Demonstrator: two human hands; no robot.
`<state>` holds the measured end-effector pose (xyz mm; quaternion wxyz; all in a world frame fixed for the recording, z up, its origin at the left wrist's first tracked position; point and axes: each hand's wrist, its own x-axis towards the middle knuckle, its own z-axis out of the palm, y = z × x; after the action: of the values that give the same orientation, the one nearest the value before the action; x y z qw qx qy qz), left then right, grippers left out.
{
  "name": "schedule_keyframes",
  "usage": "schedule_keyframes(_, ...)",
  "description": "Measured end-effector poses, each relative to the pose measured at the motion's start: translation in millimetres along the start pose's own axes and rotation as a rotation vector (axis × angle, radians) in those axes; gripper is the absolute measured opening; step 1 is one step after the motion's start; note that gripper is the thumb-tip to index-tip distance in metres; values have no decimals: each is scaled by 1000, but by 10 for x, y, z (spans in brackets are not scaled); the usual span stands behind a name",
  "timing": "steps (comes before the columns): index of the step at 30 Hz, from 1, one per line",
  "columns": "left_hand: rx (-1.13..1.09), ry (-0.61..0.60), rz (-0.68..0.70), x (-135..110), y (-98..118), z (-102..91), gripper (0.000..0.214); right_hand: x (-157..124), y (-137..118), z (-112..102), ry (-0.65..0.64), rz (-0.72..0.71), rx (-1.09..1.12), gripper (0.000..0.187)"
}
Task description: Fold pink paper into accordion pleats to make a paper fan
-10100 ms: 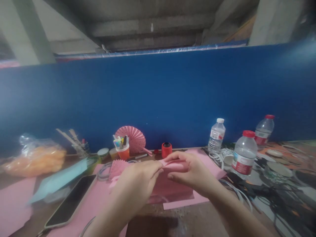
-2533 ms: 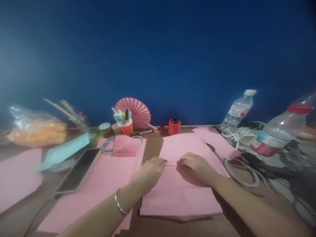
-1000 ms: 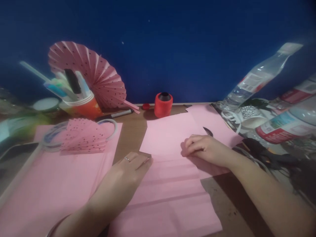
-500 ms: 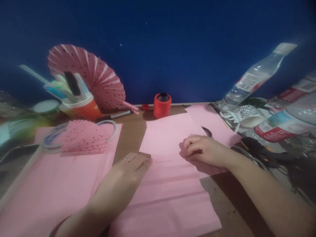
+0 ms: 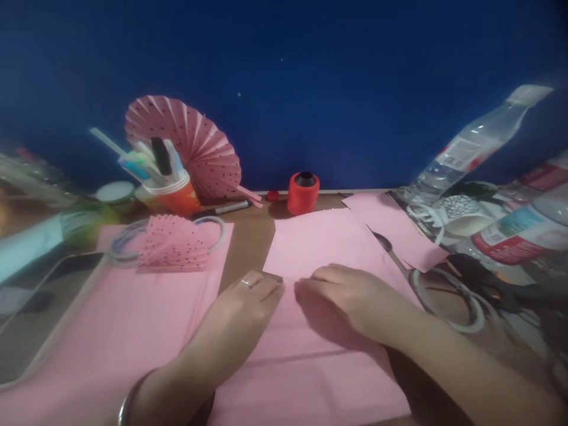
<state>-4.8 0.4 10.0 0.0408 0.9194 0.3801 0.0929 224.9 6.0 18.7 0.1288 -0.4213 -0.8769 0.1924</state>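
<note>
Far left there's a phone [image 5: 48,307] lying face up, half on a big pink sheet [image 5: 110,349] that covers that side of the table [image 5: 248,236]. At the back edge of that sheet sits a clear tape ring [image 5: 122,248] with a small pleated, dotted pink piece [image 5: 175,244] lying across it. Behind those is an orange cup [image 5: 177,198] stuffed with pens, and an opened pink paper fan [image 5: 199,145] leans on the blue wall right behind the cup.

Moving to the middle: the left hand [image 5: 246,302] is palm down, nothing gripped, fingertips pressing on the left end of a fold in the pink paper [image 5: 323,242]. There's a ring on one finger and a bangle on the wrist. The paper lies flat on the table, dead centre, with a couple of creases running across the near part. A red thread spool [image 5: 303,193] stands just past its far edge, by the wall.

The right hand [image 5: 350,293] is also palm down and loose, holding nothing, fingers pushed flat onto the same fold line, just beside the left hand's fingertips.

Right of that, scissors [image 5: 426,284] lie partly on a second pink scrap [image 5: 399,234]. Then clutter and a clear water bottle [image 5: 470,145], with another bottle [image 5: 519,234] at the edge.
</note>
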Motion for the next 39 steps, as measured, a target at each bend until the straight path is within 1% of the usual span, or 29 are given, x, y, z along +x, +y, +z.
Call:
schedule_keyframes(1,4,-8,-4,1,4,-1,29,19,-56,75,29,105,116,23)
schedule_keyframes(3,16,-16,-6,1,14,-8,27,52,-130,201,63,201,202,18)
schedule_keyframes(5,35,-10,-2,-7,26,-24,26,73,-162,271,96,303,291,23)
schedule_keyframes(8,76,-12,-20,-34,49,-53,24,87,-174,291,126,470,481,29)
schedule_keyframes(10,125,-34,-53,-58,69,-68,25,86,-177,287,121,530,568,28)
schedule_keyframes(13,264,-99,-101,-92,116,-69,32,74,-179,289,105,556,608,29)
schedule_keyframes(15,386,-109,-111,-117,161,-52,37,65,-172,293,104,530,586,31)
schedule_keyframes(17,501,-95,-136,-144,209,-31,42,61,-157,293,114,466,538,33)
schedule_keyframes(18,552,-98,-164,-158,230,-23,43,62,-147,292,123,433,507,33)
schedule_keyframes(20,633,-143,-244,-182,263,-15,45,66,-131,286,126,373,446,31)
schedule_keyframes(23,679,-230,-346,-204,285,-26,46,73,-128,268,115,338,372,31)
schedule_keyframes(25,649,-236,-371,-208,284,-30,45,78,-145,250,111,327,306,31)
schedule_keyframes(27,583,-190,-344,-202,273,-18,46,83,-171,235,109,314,236,32)
schedule_keyframes(28,536,-158,-295,-194,265,-8,47,86,-182,231,107,304,205,32)
schedule_keyframes(31,365,-104,-59,-153,244,21,51,92,-196,243,105,277,155,30)
schedule_keyframes(32,319,-101,-5,-136,241,24,50,92,-191,251,107,248,120,28)
schedule_keyframes(33,285,-102,22,-120,242,24,48,89,-182,256,107,203,60,27)
schedule_keyframes(36,248,-101,-1,-99,264,18,49,64,-135,234,91,49,-171,22)
schedule_keyframes(37,249,-104,-11,-105,277,19,50,48,-120,209,80,20,-236,21)
schedule_keyframes(39,293,-113,-72,-133,308,31,52,4,-99,140,47,26,-317,19)
